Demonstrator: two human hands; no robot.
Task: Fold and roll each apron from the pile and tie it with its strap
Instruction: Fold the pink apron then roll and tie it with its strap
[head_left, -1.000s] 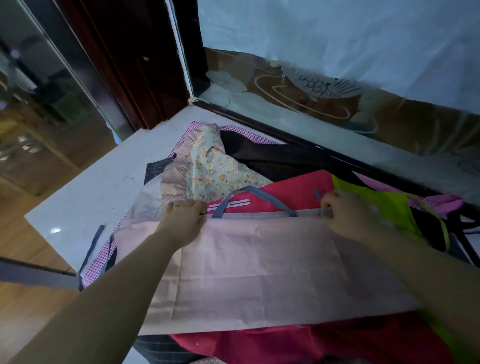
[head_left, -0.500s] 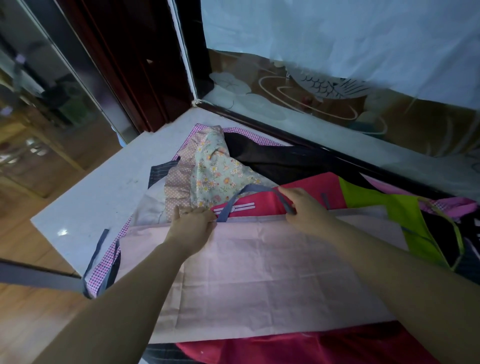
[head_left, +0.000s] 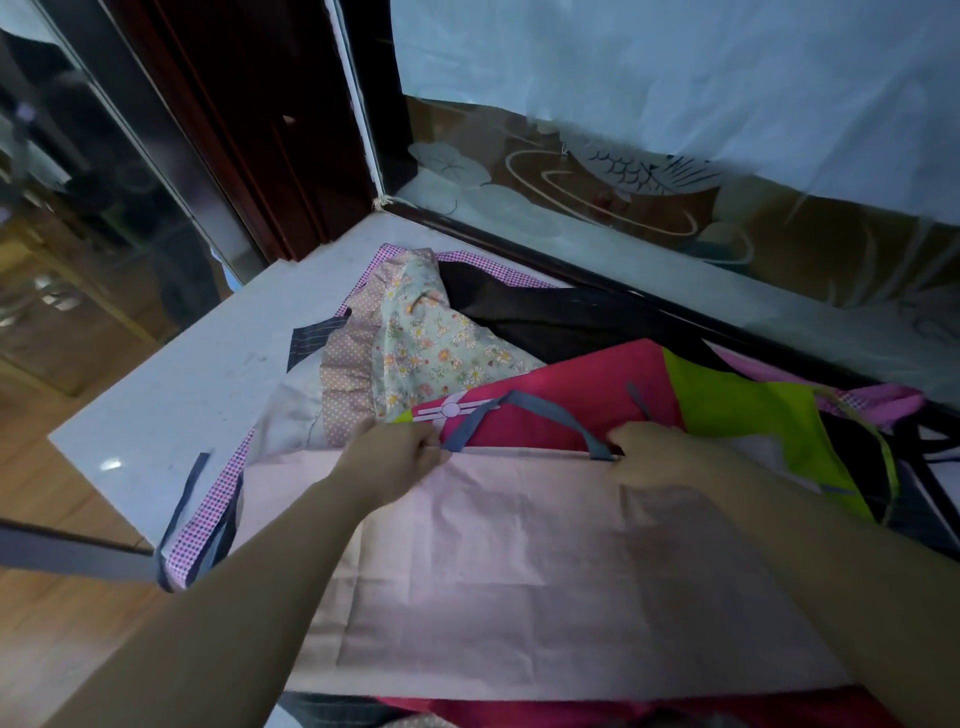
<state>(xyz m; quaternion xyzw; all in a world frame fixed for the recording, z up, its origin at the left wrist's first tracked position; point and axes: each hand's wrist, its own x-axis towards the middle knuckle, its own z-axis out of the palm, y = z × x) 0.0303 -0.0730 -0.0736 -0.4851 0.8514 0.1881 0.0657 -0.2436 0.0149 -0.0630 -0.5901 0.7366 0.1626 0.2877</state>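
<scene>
Since the frame half a second earlier, the right hand (head_left: 657, 454) has shifted rightward along the upper edge of the pink apron (head_left: 519, 571), from the middle of the grey neck strap (head_left: 545, 410) to the strap's right end; the left hand (head_left: 395, 457) remains at the strap's left end. Left hand: fingers curled, pinching the apron's upper edge just beside the strap's left attachment. Right hand: fingers curled over the same edge at the strap's right attachment, gripping the fabric there. The pink apron lies flat and spread wide on top of the pile, its upper edge running straight between the two hands, with the strap looping away from the person onto the red apron (head_left: 571, 384). Beneath and beyond lie a lime-green apron (head_left: 737, 415) to the right, a floral apron (head_left: 441, 343) to the left and a black apron (head_left: 545, 312) at the back. The pile rests on a white table (head_left: 182, 395) set against a glass panel (head_left: 623, 171) etched with a fish.
</scene>
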